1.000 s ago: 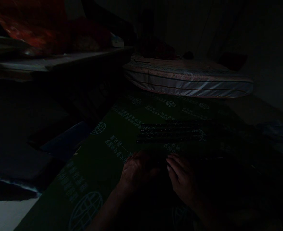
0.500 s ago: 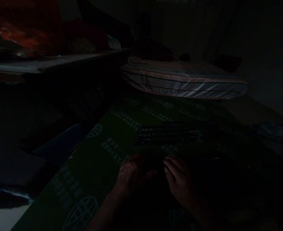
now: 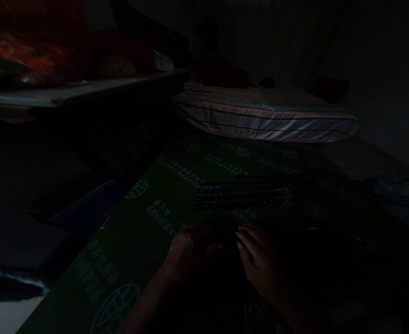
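Observation:
The scene is very dark. My left hand (image 3: pixel 187 250) and my right hand (image 3: pixel 258 260) rest close together low on a green printed sheet (image 3: pixel 138 218), fingers curled toward a dark thing between them that I cannot make out. Just beyond the fingertips lie several long dark rods or strips (image 3: pixel 239 192) side by side on the sheet. Both forearms run down out of the picture.
A striped mattress (image 3: pixel 267 118) lies on the floor at the back. A low shelf or table (image 3: pixel 79 93) with red and orange bags (image 3: pixel 34 41) stands at the left. A blue object (image 3: pixel 89 204) lies left of the sheet.
My left hand has curled inward and shifted slightly left and down. The view has drifted a little; the rods have stayed in place.

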`<state>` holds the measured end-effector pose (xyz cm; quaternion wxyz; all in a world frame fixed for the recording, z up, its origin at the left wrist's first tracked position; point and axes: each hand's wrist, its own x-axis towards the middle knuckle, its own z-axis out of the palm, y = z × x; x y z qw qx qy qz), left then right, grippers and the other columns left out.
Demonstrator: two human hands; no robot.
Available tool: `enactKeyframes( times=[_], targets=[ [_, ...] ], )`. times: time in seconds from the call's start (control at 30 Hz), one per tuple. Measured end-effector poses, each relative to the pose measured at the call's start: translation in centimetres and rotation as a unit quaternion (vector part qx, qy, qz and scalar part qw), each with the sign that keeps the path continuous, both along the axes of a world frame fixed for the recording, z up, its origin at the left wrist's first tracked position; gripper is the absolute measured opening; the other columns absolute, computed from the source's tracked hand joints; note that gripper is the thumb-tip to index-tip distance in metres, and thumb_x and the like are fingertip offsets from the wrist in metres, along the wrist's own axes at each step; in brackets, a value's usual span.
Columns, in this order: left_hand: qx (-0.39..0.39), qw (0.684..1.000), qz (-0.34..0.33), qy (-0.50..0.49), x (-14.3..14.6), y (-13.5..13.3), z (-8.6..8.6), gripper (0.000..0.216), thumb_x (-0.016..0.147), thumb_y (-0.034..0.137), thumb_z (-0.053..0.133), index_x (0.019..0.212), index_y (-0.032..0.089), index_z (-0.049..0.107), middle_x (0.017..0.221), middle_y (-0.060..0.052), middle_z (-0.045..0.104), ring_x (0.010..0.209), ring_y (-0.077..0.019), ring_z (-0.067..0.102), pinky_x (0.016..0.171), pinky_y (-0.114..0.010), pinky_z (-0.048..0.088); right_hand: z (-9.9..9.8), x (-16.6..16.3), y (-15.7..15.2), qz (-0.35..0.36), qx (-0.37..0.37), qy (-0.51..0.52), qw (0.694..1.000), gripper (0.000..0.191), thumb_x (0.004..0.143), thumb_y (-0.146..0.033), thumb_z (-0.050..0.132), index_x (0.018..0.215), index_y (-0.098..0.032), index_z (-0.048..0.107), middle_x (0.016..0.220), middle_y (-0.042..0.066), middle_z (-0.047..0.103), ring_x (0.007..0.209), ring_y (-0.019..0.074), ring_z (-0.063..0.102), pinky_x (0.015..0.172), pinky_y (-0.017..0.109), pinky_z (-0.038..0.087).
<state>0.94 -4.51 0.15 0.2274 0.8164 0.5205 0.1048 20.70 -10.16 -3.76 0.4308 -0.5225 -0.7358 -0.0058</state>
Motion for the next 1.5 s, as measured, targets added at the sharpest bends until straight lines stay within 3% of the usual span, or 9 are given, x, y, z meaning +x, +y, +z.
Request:
enactKeyframes(
  times=[0.43,1.5],
  targets=[
    [0.003,0.998,-0.041,-0.036,-0.67,0.25,-0.24,0.031,0.084,0.046,0.053,0.102,0.023,0.065,0.107,-0.005,0.064,0.093,-0.0195,0.062,0.08,-0.032,0.05,-0.08,0.18,-0.1,-0.003,0.004,-0.002,1.0,0.026,0.088,-0.015,0.047,0.108,-0.019,0.062,0.102,0.01,0.067,0.102,0.0229,0.06,0.086,0.043,0.053],
    [-0.002,0.999,-0.024,-0.038,-0.17,0.02,-0.23,0.03,0.081,0.043,0.057,0.1,0.021,0.065,0.106,-0.004,0.063,0.093,-0.0194,0.061,0.082,-0.032,0.05,0.28,0.51,-0.13,0.009,-0.011,-0.001,1.0,0.024,0.087,-0.015,0.048,0.106,-0.018,0.064,0.1,0.01,0.067,0.1,0.0225,0.061,0.085,0.042,0.054]
  ],
)
